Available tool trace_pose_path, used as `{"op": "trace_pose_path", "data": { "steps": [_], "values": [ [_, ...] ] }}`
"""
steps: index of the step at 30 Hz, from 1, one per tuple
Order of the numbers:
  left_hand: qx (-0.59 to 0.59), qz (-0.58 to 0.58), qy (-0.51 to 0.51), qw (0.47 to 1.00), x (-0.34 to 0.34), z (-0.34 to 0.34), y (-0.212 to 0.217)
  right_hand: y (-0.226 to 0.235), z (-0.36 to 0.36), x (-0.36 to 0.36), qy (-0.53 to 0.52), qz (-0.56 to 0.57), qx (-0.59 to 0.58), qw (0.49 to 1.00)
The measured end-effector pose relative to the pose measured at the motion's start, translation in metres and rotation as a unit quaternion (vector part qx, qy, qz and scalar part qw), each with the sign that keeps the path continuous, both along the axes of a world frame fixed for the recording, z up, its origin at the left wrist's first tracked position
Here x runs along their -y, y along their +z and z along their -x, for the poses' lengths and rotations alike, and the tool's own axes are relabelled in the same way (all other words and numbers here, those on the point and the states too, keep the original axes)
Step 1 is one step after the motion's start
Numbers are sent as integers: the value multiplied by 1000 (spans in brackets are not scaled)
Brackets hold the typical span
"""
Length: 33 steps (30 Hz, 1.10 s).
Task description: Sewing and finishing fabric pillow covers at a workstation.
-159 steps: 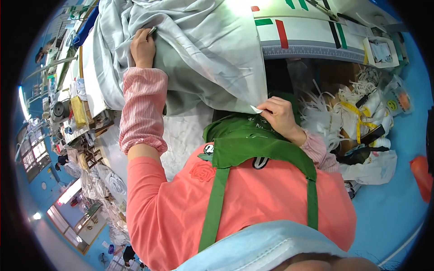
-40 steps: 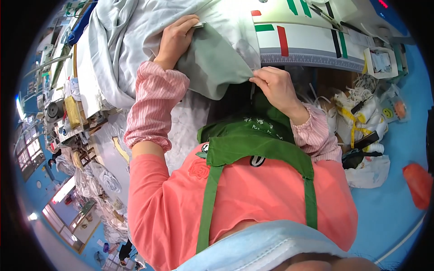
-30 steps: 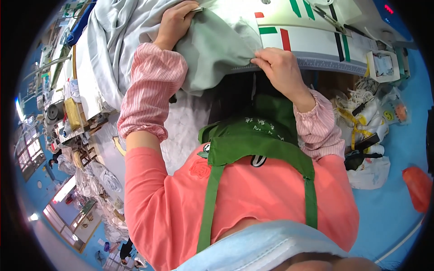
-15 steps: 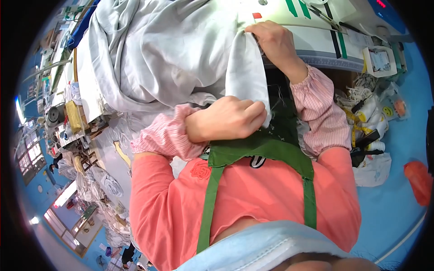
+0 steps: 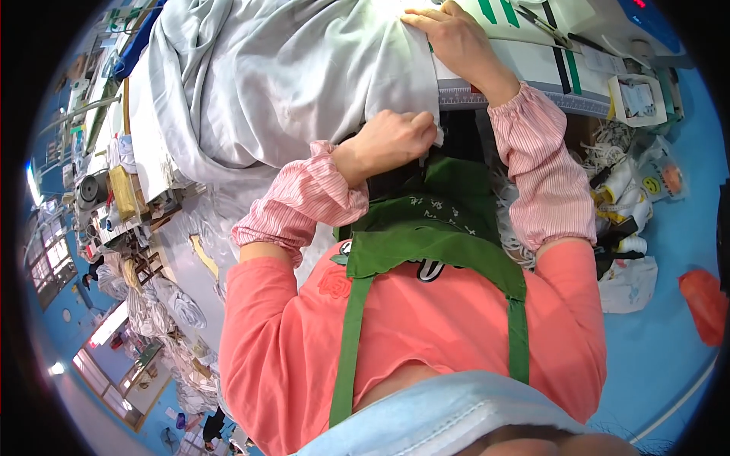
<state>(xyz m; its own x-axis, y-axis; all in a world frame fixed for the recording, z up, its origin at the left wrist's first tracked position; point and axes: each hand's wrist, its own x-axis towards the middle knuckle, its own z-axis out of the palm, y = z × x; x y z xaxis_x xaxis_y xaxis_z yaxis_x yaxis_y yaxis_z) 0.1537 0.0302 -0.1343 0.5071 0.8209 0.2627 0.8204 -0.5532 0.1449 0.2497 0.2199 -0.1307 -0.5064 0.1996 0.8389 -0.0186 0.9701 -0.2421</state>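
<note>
Grey fabric (image 5: 289, 83) beside thread cones (image 5: 620, 182)

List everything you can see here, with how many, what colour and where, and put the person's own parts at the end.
grey fabric: one, pale grey, heaped over the worktable, one edge hanging off the front
worktable: one, white with green and dark stripes, top right
small box: one, white, right end of the table
thread cones: several, white, low at the right by the floor
bag: one, red-orange, on the blue floor at far right
apron: one, green, over a coral shirt
face mask: one, light blue, bottom edge
sleeve covers: two, pink striped, on the forearms
left hand: gripping the fabric's hanging edge
right hand: pressing fabric on the table
</note>
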Motion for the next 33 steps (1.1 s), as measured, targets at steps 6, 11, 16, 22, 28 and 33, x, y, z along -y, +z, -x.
{"op": "trace_pose_path", "data": {
  "steps": [6, 11, 16, 22, 28, 33],
  "values": [
    [-3, -11, 19, 1000, 3, 3, -6, 17, -9, 12, -26, 78, 160, 984],
    [-1, -5, 13, 1000, -3, 5, 0, -1, 0, 3, 33, 27, -8, 999],
    [-3, -32, 27, 999, -14, 13, 11, 22, -7, 11, -52, 47, 142, 987],
    [-3, -56, 38, 998, -13, 8, 6, 12, -10, 11, -50, 50, 134, 988],
    [-12, -65, 37, 997, -11, 3, 9, 13, -12, 12, -56, 43, 132, 989],
    [-51, -120, 42, 991, -10, -5, -3, 12, -11, 10, -20, 71, 101, 992]
  ]
}}
